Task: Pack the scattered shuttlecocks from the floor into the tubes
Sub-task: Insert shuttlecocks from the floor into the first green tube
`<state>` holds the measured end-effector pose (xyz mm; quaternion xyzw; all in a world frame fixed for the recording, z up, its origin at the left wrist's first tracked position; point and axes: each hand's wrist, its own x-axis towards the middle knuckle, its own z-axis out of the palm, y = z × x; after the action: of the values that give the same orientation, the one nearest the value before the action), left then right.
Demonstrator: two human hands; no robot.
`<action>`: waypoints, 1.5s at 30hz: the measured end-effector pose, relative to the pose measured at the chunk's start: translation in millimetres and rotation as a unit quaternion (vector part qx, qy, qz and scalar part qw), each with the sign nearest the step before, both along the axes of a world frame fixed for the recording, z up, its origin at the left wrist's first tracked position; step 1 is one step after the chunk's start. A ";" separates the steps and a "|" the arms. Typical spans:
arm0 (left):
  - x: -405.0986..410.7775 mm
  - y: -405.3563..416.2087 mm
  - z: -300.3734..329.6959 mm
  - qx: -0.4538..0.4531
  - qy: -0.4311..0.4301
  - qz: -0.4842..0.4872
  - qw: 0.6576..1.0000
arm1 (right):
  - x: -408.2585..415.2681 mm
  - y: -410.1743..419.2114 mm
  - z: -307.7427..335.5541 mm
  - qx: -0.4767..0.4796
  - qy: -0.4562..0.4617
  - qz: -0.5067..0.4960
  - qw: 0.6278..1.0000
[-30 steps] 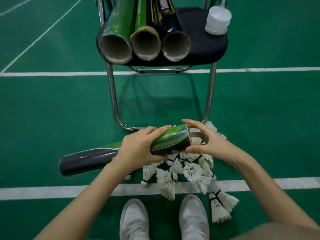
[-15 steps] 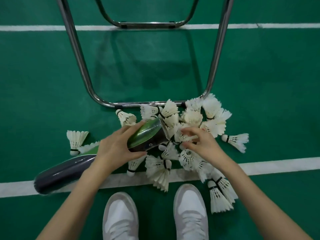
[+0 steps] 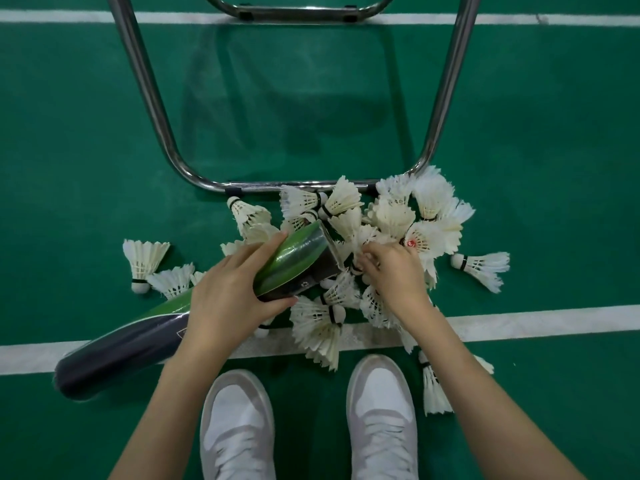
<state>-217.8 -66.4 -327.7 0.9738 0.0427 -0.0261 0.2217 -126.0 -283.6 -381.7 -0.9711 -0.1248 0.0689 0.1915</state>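
loading step: left hand (image 3: 227,299) wraps the tube (image 3: 194,313); right hand (image 3: 393,271) fingers curl into the shuttlecocks (image 3: 391,216), apparently pinching 1. next, it must enter the mouth cork first.

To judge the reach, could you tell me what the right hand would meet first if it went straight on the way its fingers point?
Probably the tube's open mouth; the right hand points up-left at it, though depth is unclear.

Even, dimmish overhead light, soft shadows; wide-angle bending toward the edges.
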 end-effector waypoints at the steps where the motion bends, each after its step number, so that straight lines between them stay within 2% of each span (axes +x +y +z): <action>1: -1.9 -1.4 0.1 -0.001 -0.007 -0.001 1.000 | -0.5 -1.5 1.6 0.011 -0.007 -0.009 1.000; 4: -6.8 -4.3 -2.6 0.010 -0.013 -0.004 1.000 | -5.2 -6.4 12.7 0.105 -0.023 -0.054 0.993; 10: -9.6 -4.8 -3.9 0.012 -0.006 0.016 1.000 | -22.0 -9.8 52.7 0.278 0.041 -0.156 0.947; 14: -10.9 -7.6 -5.2 0.015 0.004 0.015 1.000 | -37.8 -4.5 73.6 0.356 0.065 -0.161 0.918; 21: -11.7 -21.0 -4.3 0.012 -0.019 0.003 1.000 | -54.3 13.7 73.6 0.438 0.169 -0.121 0.875; 23: -12.0 -21.9 -4.9 0.009 -0.023 0.006 1.000 | -57.2 15.6 71.6 0.449 0.188 -0.115 0.866; 28: -14.3 -25.6 -4.6 0.015 -0.025 -0.005 1.000 | -64.7 21.0 65.0 0.404 0.182 -0.127 0.887; 34: -16.8 -27.0 -3.9 0.013 -0.028 -0.010 0.999 | -62.1 16.9 64.2 0.440 0.211 -0.155 0.859; 45: -16.7 -35.9 -8.6 0.029 -0.015 -0.039 0.999 | -54.8 -1.9 59.7 0.424 0.306 -0.018 0.852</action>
<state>-234.5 -102.3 -336.3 0.9811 0.0019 -0.0184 0.1924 -180.7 -285.5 -322.0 -0.7275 -0.0595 0.2993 0.6145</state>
